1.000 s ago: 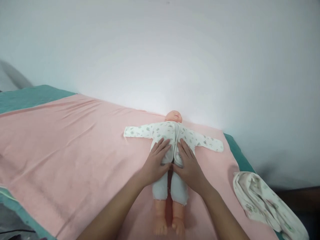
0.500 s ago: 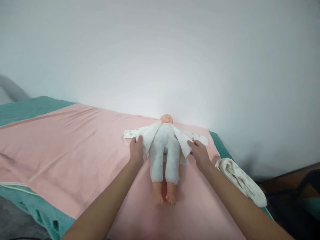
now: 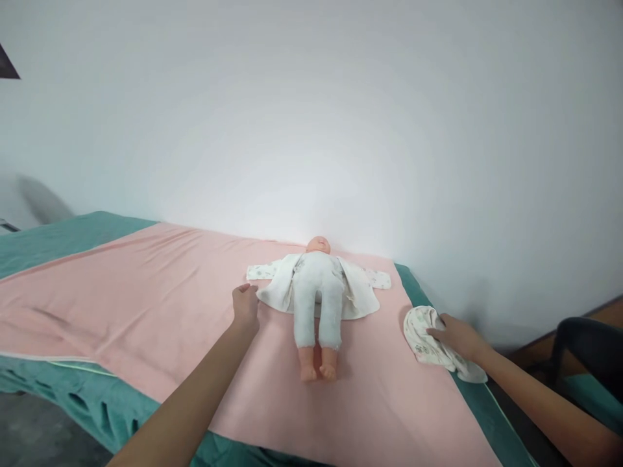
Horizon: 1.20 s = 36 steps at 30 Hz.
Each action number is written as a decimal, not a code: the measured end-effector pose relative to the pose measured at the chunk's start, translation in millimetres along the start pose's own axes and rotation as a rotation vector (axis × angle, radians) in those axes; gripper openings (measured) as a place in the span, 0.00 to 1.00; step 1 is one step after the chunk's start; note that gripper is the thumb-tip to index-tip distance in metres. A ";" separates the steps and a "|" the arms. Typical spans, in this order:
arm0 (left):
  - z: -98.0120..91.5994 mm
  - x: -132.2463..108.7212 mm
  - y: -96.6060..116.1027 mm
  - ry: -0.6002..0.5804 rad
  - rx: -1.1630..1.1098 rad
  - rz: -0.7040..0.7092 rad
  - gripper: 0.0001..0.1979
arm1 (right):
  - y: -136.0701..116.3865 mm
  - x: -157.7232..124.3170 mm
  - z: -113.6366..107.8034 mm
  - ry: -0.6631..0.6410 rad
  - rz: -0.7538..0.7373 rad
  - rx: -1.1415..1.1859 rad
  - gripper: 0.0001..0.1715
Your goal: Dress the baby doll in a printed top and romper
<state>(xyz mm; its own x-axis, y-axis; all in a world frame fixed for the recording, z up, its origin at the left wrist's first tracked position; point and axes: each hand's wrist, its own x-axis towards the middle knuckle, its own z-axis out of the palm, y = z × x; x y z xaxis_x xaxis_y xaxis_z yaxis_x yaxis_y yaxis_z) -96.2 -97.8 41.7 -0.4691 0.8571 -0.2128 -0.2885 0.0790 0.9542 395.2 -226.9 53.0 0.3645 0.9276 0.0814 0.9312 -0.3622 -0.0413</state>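
Observation:
A baby doll [image 3: 318,295] lies on its back, feet towards me, in pale fuzzy fabric over its body and legs. Spread beneath it is a small white jacket [image 3: 363,295], its front flaps open and its printed sleeves stretched out to both sides. My left hand [image 3: 246,306] is closed with curled fingers, right beside the corner of the left flap; no cloth shows in it. Away to the right, my right hand [image 3: 457,334] pinches a bunched white printed baby garment [image 3: 422,334] between thumb and fingers at the bed's edge.
A pink sheet [image 3: 146,311] covers most of the bed, over a teal cover [image 3: 97,230] that shows along the edges. A pale wall [image 3: 311,117] rises behind the doll's head. On the right stands a dark chair-like object [image 3: 588,350].
My right hand has let go of the jacket's right flap and moved right onto the bunched garment, which has shifted. The left flap now lies lower, and my left hand has moved slightly outward.

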 end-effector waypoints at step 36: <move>-24.9 -132.2 185.9 -0.881 -0.416 -0.081 0.19 | -305.9 -140.6 -206.8 0.561 -1.369 0.106 0.14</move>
<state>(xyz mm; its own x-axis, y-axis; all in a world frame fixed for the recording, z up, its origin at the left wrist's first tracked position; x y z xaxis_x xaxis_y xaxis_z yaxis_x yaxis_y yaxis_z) -108.6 -209.1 242.0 0.3078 0.9438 0.1201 -0.6431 0.1134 0.7574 61.0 -265.3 260.1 -0.7958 0.3700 0.4794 0.5492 0.7745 0.3140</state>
